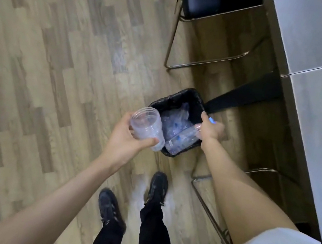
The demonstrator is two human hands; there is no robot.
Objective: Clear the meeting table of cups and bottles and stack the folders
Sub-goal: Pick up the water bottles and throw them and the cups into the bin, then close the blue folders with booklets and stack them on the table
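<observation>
Head view looked down at a wooden floor where a small black-lined bin stood just beside the counter. The left hand had its grip closed around a stack of clear plastic cups, tilted with the open mouth toward the camera, held near the bin's left rim. The right hand was over the bin's right edge, its grip closed on the neck end of a clear plastic bottle that slanted down into the bin — its far end low among crumpled clear plastic already inside. A black chair stood beyond the bin, and the person's dark shoes were on the floor just short of it.
</observation>
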